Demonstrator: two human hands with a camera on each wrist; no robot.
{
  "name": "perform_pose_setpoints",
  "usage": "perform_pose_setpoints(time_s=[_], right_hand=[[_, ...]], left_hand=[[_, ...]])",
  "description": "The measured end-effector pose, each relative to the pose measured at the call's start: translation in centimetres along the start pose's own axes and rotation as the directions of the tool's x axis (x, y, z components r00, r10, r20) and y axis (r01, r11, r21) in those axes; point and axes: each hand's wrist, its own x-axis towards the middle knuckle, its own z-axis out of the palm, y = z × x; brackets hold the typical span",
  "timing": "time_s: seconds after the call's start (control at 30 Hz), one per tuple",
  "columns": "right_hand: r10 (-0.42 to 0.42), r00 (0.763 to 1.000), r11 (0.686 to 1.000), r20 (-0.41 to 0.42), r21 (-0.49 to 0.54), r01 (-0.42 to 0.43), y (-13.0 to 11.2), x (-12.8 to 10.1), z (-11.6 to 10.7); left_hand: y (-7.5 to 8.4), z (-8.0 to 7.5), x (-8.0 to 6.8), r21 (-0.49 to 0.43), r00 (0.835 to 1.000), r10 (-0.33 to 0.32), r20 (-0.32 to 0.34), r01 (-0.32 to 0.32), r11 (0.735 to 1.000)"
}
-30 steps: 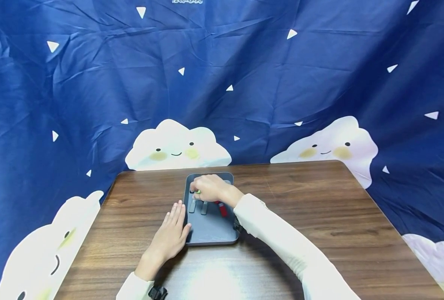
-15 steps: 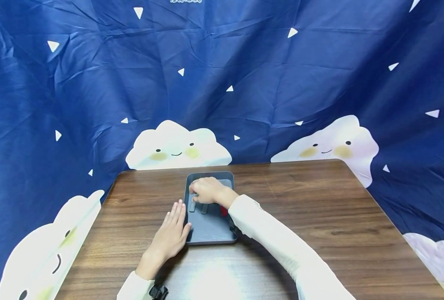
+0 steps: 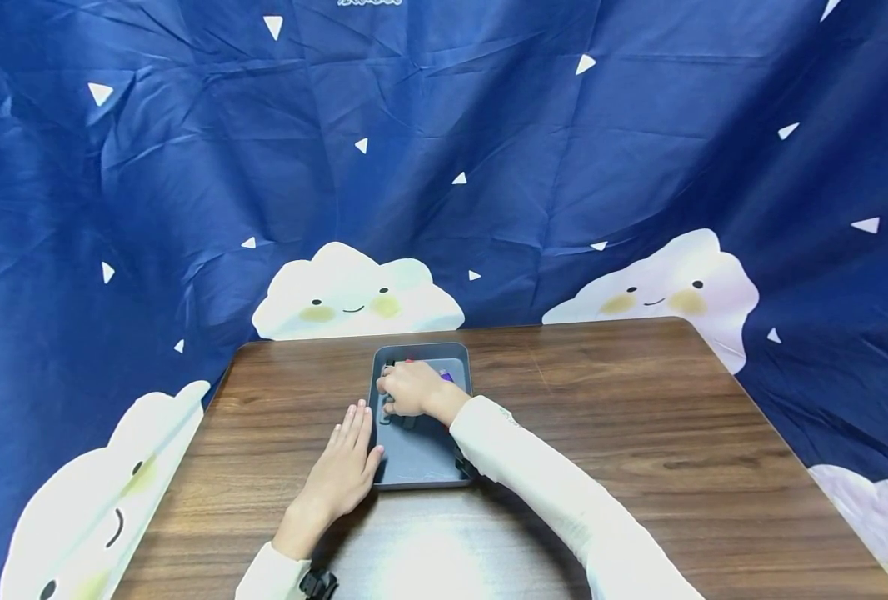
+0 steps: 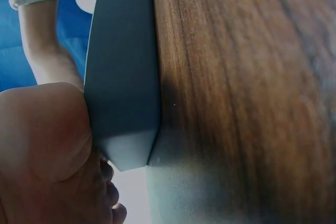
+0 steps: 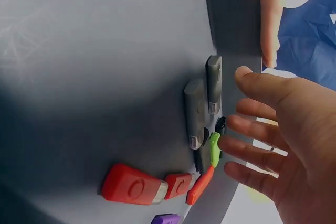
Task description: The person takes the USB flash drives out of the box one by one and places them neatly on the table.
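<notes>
Released: right hand [image 3: 412, 389] loose over the grey tray [image 3: 423, 468], left hand [image 3: 341, 468] straight-fingered at its side

In the right wrist view the right thumb stands apart from slightly bent fingers, with nothing grasped between them; in the head view those fingertips are hard to make out. That wrist view gives the tray's contents: two grey USB sticks [image 5: 194, 111], a green stick [image 5: 214, 150], a large red stick [image 5: 131, 184], smaller red pieces [image 5: 178, 185] and black bits [image 5: 221, 124] packed close by. Whether the black bits are separate sticks I cannot tell, nor whether a fingertip touches the green stick. A purple stick [image 5: 166, 219] is cut off by that view's edge.

The head view places the grey USB sticks at the tray's left, partly under the right hand, and the purple stick at the far right, beside the wrist. A spot of red peeks out beyond the knuckles; the green stick and large red stick show only from the right wrist.

The left thumb tip laps the tray's left rim. The left wrist view alone shows the outer wall close up, standing on the brown table [image 3: 639, 400], the hand partly out of frame. Lettering on the blue cloth [image 3: 489, 108] is cropped and unreadable.
</notes>
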Motion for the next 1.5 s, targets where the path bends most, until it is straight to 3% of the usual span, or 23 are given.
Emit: perform_pose_setpoints(time_s=[0.27, 0.53, 0.83, 1.03, 1.27, 1.5], right_hand=[[0.018, 1.000, 0.998, 0.019, -0.059, -0.016, -0.5, 0.2, 0.6], [0.053, 0.997, 0.995, 0.049, -0.091, -0.048, -0.8, 0.3, 1.1], [0.046, 0.997, 0.990, 0.065, -0.136, -0.037, -1.2, 0.3, 1.1], [0.027, 0.998, 0.992, 0.062, -0.128, -0.019, -1.3, 0.3, 1.0], [0.020, 0.998, 0.994, 0.065, -0.109, -0.013, -1.3, 0.5, 1.2], [0.011, 0.999, 0.995, 0.049, -0.098, -0.006, -0.9, 0.4, 1.5]], left_hand=[[-0.9, 0.9, 0.1, 0.039, 0.999, 0.019, -0.037, -0.018, 0.999], [0.4, -0.3, -0.1, -0.045, 1.000, 0.004, -0.016, -0.005, 0.999], [0.5, -0.4, -0.2, -0.041, 1.000, 0.007, -0.024, -0.008, 0.999], [0.1, 0.0, -0.2, -0.005, 1.000, 0.005, -0.029, -0.005, 1.000], [-0.1, -0.1, -0.1, -0.026, 0.998, 0.030, -0.048, -0.031, 0.999], [-0.2, 0.1, 0.0, 0.047, 0.999, 0.035, -0.037, -0.033, 0.998]])
